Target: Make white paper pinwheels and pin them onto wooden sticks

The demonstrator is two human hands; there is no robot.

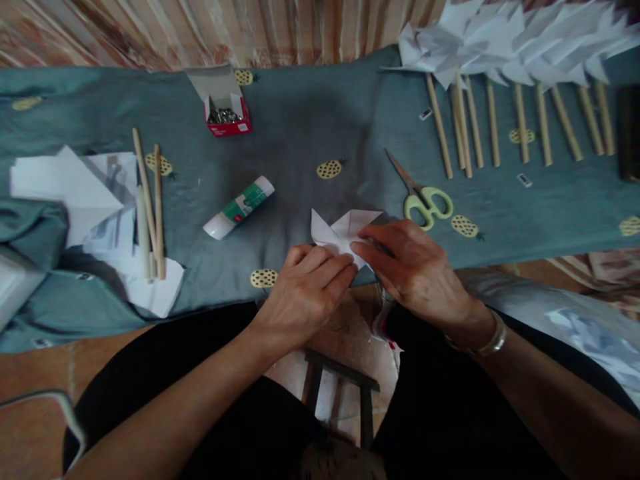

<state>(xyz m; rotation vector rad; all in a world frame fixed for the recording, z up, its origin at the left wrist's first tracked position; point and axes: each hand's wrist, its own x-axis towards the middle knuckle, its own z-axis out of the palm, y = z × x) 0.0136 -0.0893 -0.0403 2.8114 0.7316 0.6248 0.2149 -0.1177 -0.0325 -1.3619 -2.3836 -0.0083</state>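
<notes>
A white paper pinwheel with folded blades lies at the front edge of the cloth, between my hands. My left hand is closed on its near left side, fingers curled over the paper. From the right, my right hand pinches the paper close to its centre with thumb and forefinger. Part of the pinwheel is hidden beneath the fingers. Just beyond my right hand lie scissors with light green handles. A glue stick with a green label rests to the left of the pinwheel.
A red box of small metal pieces stands open at the back. Several finished pinwheels on wooden sticks lie at back right. Loose sticks and white paper sheets sit on the left. A dark object is at the right edge.
</notes>
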